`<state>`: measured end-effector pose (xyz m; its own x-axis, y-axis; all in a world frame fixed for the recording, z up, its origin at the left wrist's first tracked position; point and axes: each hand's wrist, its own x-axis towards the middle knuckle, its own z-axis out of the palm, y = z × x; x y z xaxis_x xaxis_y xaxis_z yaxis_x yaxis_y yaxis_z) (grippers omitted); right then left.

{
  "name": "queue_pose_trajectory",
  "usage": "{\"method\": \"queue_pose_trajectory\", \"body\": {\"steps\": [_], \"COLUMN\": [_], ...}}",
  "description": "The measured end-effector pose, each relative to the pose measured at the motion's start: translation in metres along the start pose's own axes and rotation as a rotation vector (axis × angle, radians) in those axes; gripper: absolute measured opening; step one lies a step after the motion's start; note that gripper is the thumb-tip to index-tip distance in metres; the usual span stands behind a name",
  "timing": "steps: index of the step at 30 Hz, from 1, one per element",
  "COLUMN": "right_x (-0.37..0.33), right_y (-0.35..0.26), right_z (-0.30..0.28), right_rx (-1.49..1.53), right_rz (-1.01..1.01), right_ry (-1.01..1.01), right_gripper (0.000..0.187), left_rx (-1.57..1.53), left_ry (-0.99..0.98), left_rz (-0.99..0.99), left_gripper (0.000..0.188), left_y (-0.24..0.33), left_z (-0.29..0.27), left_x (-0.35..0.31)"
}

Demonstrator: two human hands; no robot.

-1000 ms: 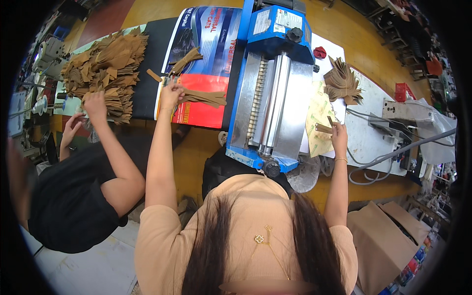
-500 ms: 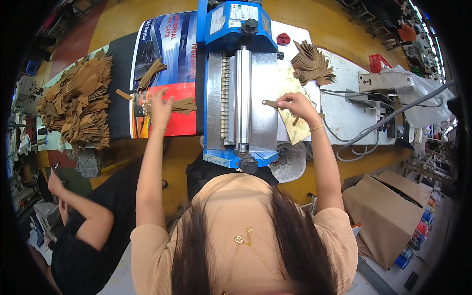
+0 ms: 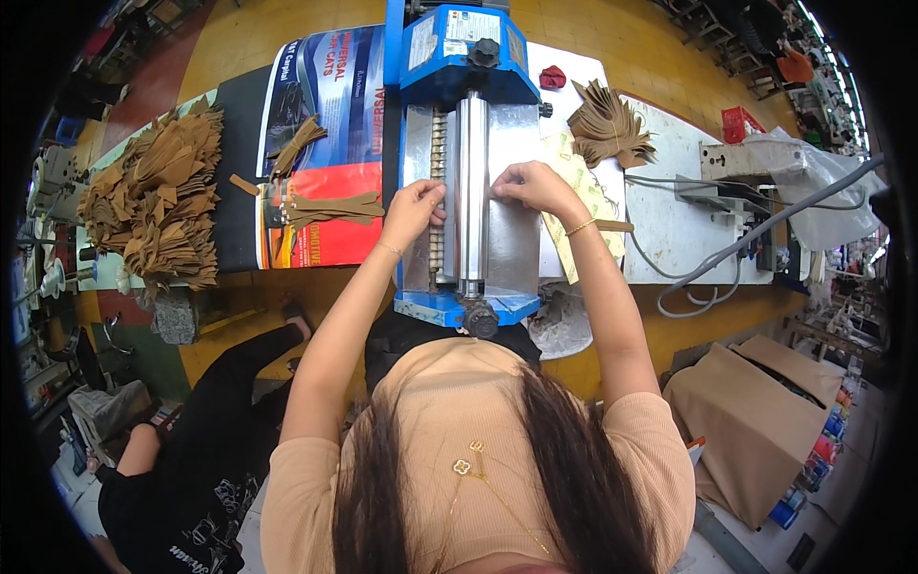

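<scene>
A blue roller machine [image 3: 516,86] stands in front of me, with a shiny metal roller [image 3: 472,191] running from far to near. Just left of the roller, my left hand [image 3: 415,214] is closed, fingertips pinched by the row of small rings [image 3: 437,163]. My right hand [image 3: 537,187] is closed in a pinch at the roller's right side, over the metal plate [image 3: 513,244]. Whatever either pinch holds is hidden. A flat bundle of brown strips [image 3: 335,209] lies left of the machine, with a smaller bundle [image 3: 299,143] beyond it. One brown strip [image 3: 614,226] shows beside my right forearm.
A large heap of brown pieces [image 3: 163,191] fills the left table. Fanned brown pieces [image 3: 612,124] lie at the right, near yellowish paper [image 3: 583,215] and a grey cable [image 3: 727,263]. A co-worker in black [image 3: 206,459] is at lower left.
My left hand has moved right from the strip bundle to the roller. My right hand has moved left to the roller; the brown strip seen in it is out of sight. The co-worker has shifted.
</scene>
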<state>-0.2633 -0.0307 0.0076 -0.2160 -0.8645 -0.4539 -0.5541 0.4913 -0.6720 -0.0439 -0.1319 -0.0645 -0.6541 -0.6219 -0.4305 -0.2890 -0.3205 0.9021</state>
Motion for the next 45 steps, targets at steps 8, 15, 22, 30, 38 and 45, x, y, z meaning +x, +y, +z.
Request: {"method": "queue_pose_trajectory", "body": {"steps": [8,15,22,30,38,45], "right_x": [-0.018,-0.044,-0.067,-0.061,-0.056,-0.060], "right_y": [0.037,0.127,0.206,0.223,0.212,0.169], "right_z": [-0.020,-0.038,-0.005,0.007,-0.009,-0.023], "right_rx": [0.111,0.079,-0.485,-0.630,-0.217,0.013], "right_rz": [0.027,0.190,0.273,0.225,0.239,0.037], "right_ry": [0.105,0.287,0.450,0.446,0.557,0.742], "right_gripper": [0.016,0.016,0.021,0.019,0.012,0.015], "left_rx": [-0.326,-0.260,-0.188,-0.120,0.140,0.593], "left_ry": [0.008,0.116,0.199,0.281,0.340,0.362], "left_rz": [-0.196,-0.091,-0.020,0.064,0.182,0.223], "left_gripper": [0.030,0.012,0.017,0.017,0.013,0.017], "left_y": [0.017,0.018,0.033,0.043,0.071,0.087], "left_z": [-0.009,-0.031,-0.060,-0.095,-0.128,-0.131], "left_x": [-0.002,-0.004,-0.022,-0.046,-0.071,-0.074]}}
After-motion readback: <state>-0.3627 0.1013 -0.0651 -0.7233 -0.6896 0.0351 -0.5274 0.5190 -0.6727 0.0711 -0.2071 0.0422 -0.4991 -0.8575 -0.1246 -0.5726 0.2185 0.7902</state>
